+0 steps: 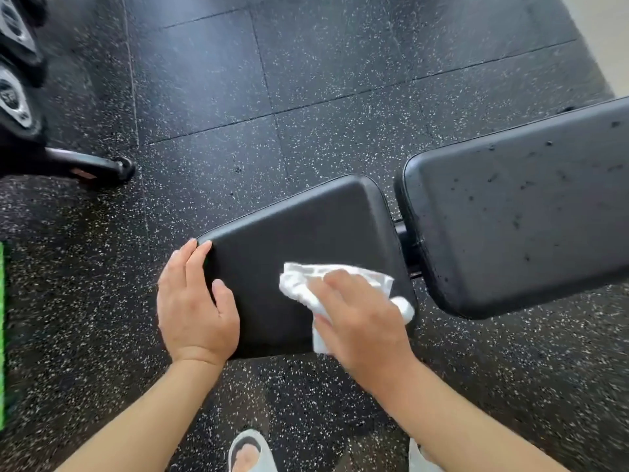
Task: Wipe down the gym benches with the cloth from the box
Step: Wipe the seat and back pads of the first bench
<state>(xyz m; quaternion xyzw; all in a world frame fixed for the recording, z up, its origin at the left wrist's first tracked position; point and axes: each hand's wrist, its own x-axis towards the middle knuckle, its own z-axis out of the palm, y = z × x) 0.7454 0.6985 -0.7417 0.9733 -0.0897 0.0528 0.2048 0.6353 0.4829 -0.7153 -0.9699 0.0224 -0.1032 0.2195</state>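
A black padded gym bench stands on the speckled floor; its seat pad [306, 229] lies in the middle and the longer back pad [524, 206], dotted with small marks, runs off to the right. My left hand [195, 301] rests on the seat pad's left edge with straight fingers and the thumb on top. My right hand [357, 321] presses a crumpled white cloth [306, 287] flat against the seat pad's near right part; the hand is blurred. The box is out of view.
Black rubber floor tiles [306, 80] with white specks surround the bench. Weight plates [15, 93] and a black metal rack foot [102, 165] sit at the far left. A green strip [2, 318] lines the left edge. My sandalled feet [250, 451] show at the bottom.
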